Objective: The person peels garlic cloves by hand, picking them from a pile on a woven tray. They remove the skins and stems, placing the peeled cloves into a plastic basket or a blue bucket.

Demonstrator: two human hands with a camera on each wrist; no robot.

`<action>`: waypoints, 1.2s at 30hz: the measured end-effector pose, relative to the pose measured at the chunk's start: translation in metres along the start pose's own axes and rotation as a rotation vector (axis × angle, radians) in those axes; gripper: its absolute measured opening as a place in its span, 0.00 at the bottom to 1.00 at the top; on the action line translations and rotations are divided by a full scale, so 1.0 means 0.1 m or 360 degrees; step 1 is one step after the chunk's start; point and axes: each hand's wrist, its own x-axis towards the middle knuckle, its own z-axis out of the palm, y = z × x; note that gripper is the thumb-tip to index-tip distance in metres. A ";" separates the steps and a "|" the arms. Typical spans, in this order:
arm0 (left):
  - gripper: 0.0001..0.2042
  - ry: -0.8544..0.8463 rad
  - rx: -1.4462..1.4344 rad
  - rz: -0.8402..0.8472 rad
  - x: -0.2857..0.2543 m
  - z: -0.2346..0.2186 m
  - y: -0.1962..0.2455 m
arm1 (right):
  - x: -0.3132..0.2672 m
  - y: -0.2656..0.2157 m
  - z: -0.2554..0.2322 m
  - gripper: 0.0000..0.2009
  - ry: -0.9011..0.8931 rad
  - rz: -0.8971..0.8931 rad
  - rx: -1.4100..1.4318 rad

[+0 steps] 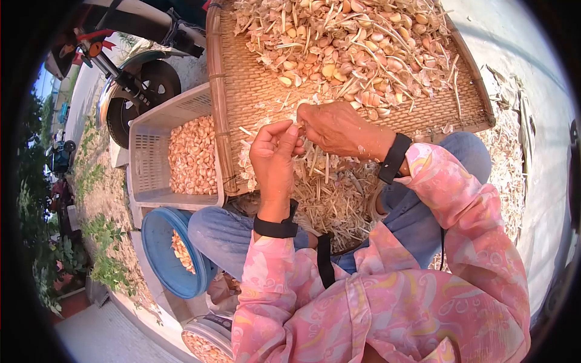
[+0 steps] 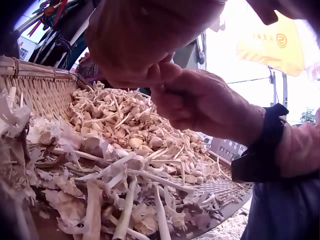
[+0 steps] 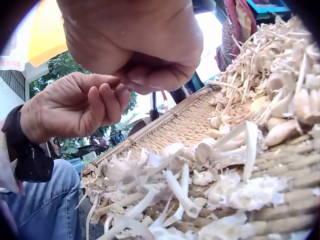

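Note:
Both hands meet over the near edge of a woven bamboo tray (image 1: 233, 78). My left hand (image 1: 275, 157) pinches a small piece of garlic between thumb and fingers. Against its fingertips, my right hand (image 1: 351, 130) has its fingers curled in around the same piece, which the fingers mostly hide. Beyond them a heap of garlic cloves (image 1: 387, 54) lies on the tray, mixed with dry skins and stalks. In the right wrist view, pale stalks and papery skins (image 3: 185, 195) lie on the weave below the hands.
A white plastic crate (image 1: 142, 163) of garlic cloves stands left of the tray. Nearer are a blue bucket (image 1: 160, 260) with some cloves and another filled container (image 1: 209, 345). Stalk litter (image 1: 339, 206) covers the ground between the knees. A parked vehicle's wheel (image 1: 160, 81) is at upper left.

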 end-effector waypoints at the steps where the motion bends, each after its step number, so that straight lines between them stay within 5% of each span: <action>1: 0.09 0.0010 0.0008 -0.0002 -0.02 0.01 0.02 | 0.00 0.00 0.02 0.08 0.0020 0.0010 0.0114; 6: 0.08 0.0001 -0.0441 -0.0257 -0.06 -0.14 0.10 | 0.07 0.05 0.11 0.10 0.0052 0.0006 0.0589; 9: 0.07 0.0108 -0.0470 -0.0123 -0.09 -0.48 0.35 | 0.01 0.14 0.12 0.12 -0.0118 0.0141 0.0159; 11: 0.10 0.0478 -0.0017 0.0193 0.02 -1.07 0.60 | -0.05 0.12 0.06 0.11 -0.0283 0.0245 -0.0086; 13: 0.13 0.0712 0.1133 0.0232 0.24 -1.79 0.69 | -0.12 0.12 0.07 0.10 -0.0191 0.0133 -0.0100; 16: 0.16 0.0542 0.2102 0.0753 0.54 -1.82 0.71 | -0.16 0.09 0.10 0.08 0.0015 0.0004 -0.0172; 18: 0.18 0.0133 0.1534 0.0368 0.78 -1.09 0.69 | -0.11 0.10 0.11 0.09 -0.0039 -0.0024 -0.0110; 22: 0.15 -0.0220 0.1826 0.0529 1.55 -0.22 0.07 | 0.02 0.18 0.16 0.12 -0.0058 0.0036 -0.0089; 26: 0.10 -0.0350 0.1935 0.0268 1.94 -0.14 -0.42 | 0.08 0.24 0.12 0.12 -0.0031 0.0079 -0.0103; 30: 0.09 -0.0405 0.1740 0.0074 1.67 -0.19 -0.38 | 0.14 0.38 0.20 0.10 0.0186 0.0129 0.0018; 31: 0.10 -0.0286 0.1246 -0.0281 1.50 -0.12 -0.26 | 0.17 0.37 0.16 0.08 0.0202 0.0215 0.0089; 34: 0.11 -0.0272 0.0301 -0.0388 1.05 -0.14 -0.04 | 0.25 0.38 0.16 0.09 0.0387 0.0159 0.0052; 36: 0.11 -0.0273 0.0143 -0.0319 0.79 -0.12 0.07 | 0.26 0.28 0.14 0.10 0.0319 0.0153 0.0124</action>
